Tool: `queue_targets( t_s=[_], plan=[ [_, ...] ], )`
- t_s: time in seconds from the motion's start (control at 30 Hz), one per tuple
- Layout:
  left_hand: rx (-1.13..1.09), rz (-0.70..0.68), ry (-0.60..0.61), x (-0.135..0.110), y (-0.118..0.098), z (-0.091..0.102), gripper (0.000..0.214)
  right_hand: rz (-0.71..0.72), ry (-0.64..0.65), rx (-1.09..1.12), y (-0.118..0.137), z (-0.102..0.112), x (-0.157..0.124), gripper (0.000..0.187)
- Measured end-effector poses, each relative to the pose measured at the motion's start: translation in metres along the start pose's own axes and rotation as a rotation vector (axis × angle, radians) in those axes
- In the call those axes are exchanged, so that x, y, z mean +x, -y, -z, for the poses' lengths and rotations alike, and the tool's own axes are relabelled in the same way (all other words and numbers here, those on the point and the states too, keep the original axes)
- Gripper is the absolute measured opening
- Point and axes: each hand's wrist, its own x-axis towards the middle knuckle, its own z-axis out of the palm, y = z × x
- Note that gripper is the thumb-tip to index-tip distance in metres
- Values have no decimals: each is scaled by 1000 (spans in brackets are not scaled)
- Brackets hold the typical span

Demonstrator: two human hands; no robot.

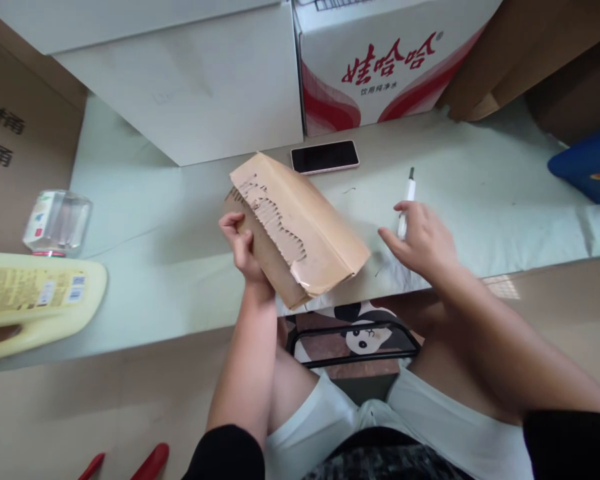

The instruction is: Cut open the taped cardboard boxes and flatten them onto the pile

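A small brown cardboard box point(320, 220) is tilted above the table, with a jagged torn strip along its facing side. My left hand point(240, 247) is closed around its left edge; the fingertips bend over the cardboard and the thumb side is partly hidden. To the right of the box, my right hand point(423, 237) grips a slim white pen-shaped tool point(409, 197) between thumb and fingers. Its dark narrow tip points away from me, apart from the box. Whether that tip is a blade I cannot tell.
A phone point(325, 157) lies behind the box on the pale green tablecloth point(170, 267). White cartons point(230, 93) and a red-and-white carton point(370, 73) stand at the back. To the left are a clear bottle point(60, 222) and a yellow jug point(87, 293); a blue container point(587, 163) is far right.
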Motion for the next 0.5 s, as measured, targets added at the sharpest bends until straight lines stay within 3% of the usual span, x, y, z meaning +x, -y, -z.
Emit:
queue_targets(
  t_s=[0.1, 0.23, 0.37, 0.5],
  plan=[
    [-116, 24, -20, 4, 2, -5, 32, -52, 120, -70, -3, -12, 0, 58],
    [-189, 164, 53, 5, -1, -8, 41, 0, 143, -63, -1, -17, -4, 48],
    [-191, 303, 150, 5, -10, 3, 50, 146, 314, 143, -3, -14, -5, 53],
    [-116, 261, 225, 10, -16, 20, 50, 212, 402, 369, -5, -8, -4, 67]
  ],
)
